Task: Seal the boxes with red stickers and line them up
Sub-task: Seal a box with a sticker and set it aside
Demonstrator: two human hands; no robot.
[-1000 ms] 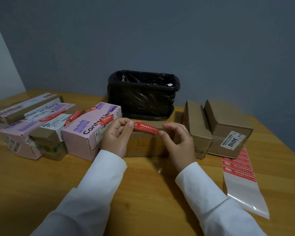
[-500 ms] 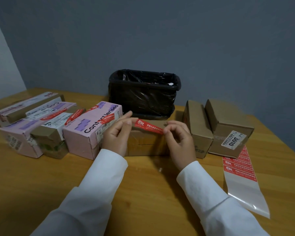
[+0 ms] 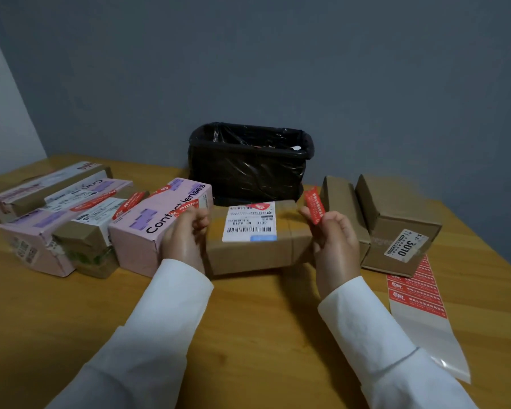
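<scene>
Now only the right hand point(image 3: 335, 240) pinches the small red paper sticker point(image 3: 314, 204), the left hand point(image 3: 186, 234) has let go with loosely curled fingers, and between them the brown cardboard box point(image 3: 257, 249) waits unsealed, while sealed pink boxes point(image 3: 160, 225) sit left.

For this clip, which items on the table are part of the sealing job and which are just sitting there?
Job items:
- red sticker, pinched by the right hand
- brown box between the hands
- left hand
- sticker sheet
- pink box, already stickered
- two brown boxes on the right

Lying about:
- black-lined bin
</scene>
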